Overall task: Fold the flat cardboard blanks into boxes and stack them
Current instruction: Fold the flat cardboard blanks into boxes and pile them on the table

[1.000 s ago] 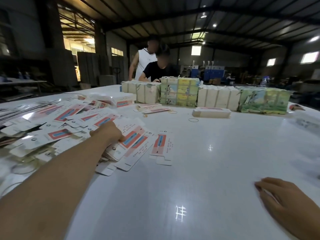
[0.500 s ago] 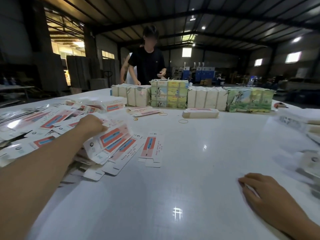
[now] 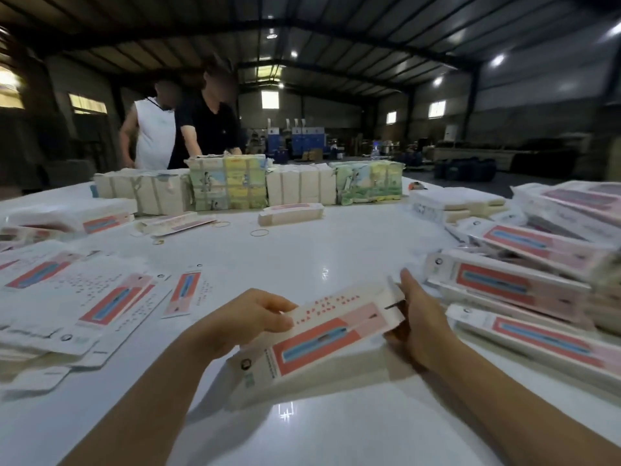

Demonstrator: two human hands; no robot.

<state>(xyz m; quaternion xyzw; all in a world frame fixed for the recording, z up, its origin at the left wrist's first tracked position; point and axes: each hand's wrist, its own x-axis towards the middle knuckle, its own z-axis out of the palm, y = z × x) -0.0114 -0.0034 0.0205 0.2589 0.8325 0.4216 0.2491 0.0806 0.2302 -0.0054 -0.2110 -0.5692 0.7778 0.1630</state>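
Note:
Just above the white table (image 3: pixel 302 257), both my hands hold one flat white cardboard blank (image 3: pixel 322 334) with a red and blue panel. My left hand (image 3: pixel 245 317) pinches its left edge, thumb on top. My right hand (image 3: pixel 420 324) grips its right end, fingers curled behind the card. A loose pile of flat blanks (image 3: pixel 77 297) spreads over the table's left side. Folded boxes (image 3: pixel 524 284) of the same print lie stacked at the right.
Bundled packs of cardboard (image 3: pixel 228 186) line the far edge of the table, where two people (image 3: pixel 188 129) stand. A small stack (image 3: pixel 290 214) and rubber bands (image 3: pixel 259 233) lie in the middle. Bare tabletop shows below my hands.
My left hand has left the pile at the left and carried one blank to the centre. My right hand has lifted off the table and taken the blank's right end. The view swung right.

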